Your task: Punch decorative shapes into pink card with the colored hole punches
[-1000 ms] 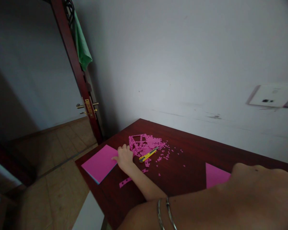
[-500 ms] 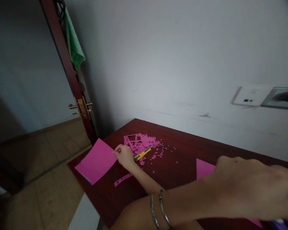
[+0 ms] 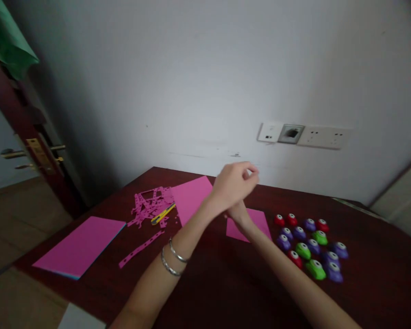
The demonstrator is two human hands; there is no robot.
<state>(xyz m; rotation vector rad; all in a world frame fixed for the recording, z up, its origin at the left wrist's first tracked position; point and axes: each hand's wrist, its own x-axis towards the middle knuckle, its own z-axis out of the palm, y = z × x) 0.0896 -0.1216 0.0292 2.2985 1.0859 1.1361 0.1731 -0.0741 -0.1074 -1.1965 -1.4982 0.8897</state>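
My left hand (image 3: pixel 234 183), with two silver bangles on the forearm, is raised and crosses over my right wrist. Its fingers are curled, and nothing shows in them. Behind it my right hand (image 3: pixel 239 211) reaches leftward, its fingers mostly hidden. A pink paper sheet (image 3: pixel 193 194) extends from behind the crossed hands, and my right hand appears to grip its hidden edge. Below my right hand lies a smaller pink paper piece (image 3: pixel 239 230). Left of the sheet are a heap of punched pink paper scraps (image 3: pixel 152 203), a yellow utility knife (image 3: pixel 163 214) and a punched strip (image 3: pixel 140 250).
A stack of pink paper (image 3: pixel 82 244) with a blue edge lies at the table's left. Several small red, green and purple pieces with eye-like white tops (image 3: pixel 303 250) stand at the right. Wall sockets (image 3: pixel 324 137) are behind the dark red table (image 3: pixel 219 283); a door (image 3: pixel 37 132) is left.
The view has swung right. My right hand has come away from the paper stack, with a pink sheet now by it. My left hand has drawn back from the far right to cross over my right.
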